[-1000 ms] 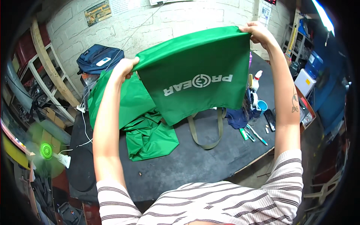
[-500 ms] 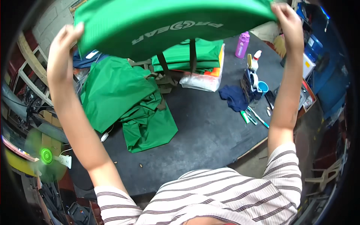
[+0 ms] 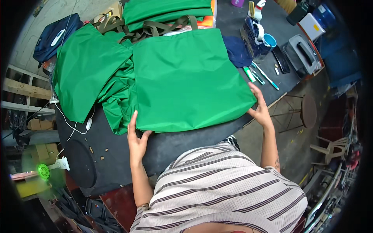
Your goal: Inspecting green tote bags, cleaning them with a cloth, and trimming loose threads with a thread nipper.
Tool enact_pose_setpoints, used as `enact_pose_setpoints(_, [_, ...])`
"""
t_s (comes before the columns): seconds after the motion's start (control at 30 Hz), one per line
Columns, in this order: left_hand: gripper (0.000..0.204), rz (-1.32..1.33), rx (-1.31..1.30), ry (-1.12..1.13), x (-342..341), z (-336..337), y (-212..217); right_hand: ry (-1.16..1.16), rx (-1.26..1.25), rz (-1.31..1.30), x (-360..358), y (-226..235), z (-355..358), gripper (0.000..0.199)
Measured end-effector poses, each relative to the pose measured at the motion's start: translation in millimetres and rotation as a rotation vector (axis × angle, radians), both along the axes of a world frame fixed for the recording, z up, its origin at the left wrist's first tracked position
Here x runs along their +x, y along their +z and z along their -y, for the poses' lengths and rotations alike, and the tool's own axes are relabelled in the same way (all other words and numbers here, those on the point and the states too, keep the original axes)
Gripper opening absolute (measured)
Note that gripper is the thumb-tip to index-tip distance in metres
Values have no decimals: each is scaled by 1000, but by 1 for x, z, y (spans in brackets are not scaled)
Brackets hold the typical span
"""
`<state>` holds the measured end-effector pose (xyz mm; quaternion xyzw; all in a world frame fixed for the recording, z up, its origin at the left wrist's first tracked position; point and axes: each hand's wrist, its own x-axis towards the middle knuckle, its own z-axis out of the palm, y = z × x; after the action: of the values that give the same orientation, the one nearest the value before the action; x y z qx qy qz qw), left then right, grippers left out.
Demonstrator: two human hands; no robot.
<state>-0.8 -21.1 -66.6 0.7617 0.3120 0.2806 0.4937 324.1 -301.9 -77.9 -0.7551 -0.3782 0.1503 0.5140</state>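
A green fabric tote bag (image 3: 186, 83) lies spread out on the dark table, its plain side up and its brown straps (image 3: 171, 26) at the far end. At the bag's near left corner rests my left hand (image 3: 137, 141), forefinger along the side and thumb by the bottom edge, fingers apart. My right hand (image 3: 261, 106) touches the near right corner the same way, fingers and thumb spread around it. To the left, partly under this bag, is a crumpled heap of green bags (image 3: 91, 75). Behind it lies a folded green stack (image 3: 167, 9).
On the right of the table (image 3: 163, 149) stand an organizer (image 3: 251, 37), a blue cup (image 3: 269, 39) and a grey container (image 3: 301, 54); a toothbrush (image 3: 266, 75) and dark blue cloth (image 3: 237, 50) lie nearby. A small green fan (image 3: 43, 171) is at lower left, beside a white cable (image 3: 89, 123).
The bag has come down from high in front of me onto the table, its printed side no longer showing. Both my hands have lowered toward me, and their pinch has loosened.
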Motion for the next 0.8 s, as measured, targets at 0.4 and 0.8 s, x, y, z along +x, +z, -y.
enact_pose_setpoints(0.4, [46,23,-308,-119,2,-11,22,-37,477,-415,14,9,-8,75])
enact_pose_setpoints(0.8, [45,43,-118,17,7,6,13,-173,247,-376,30,-15,17,21])
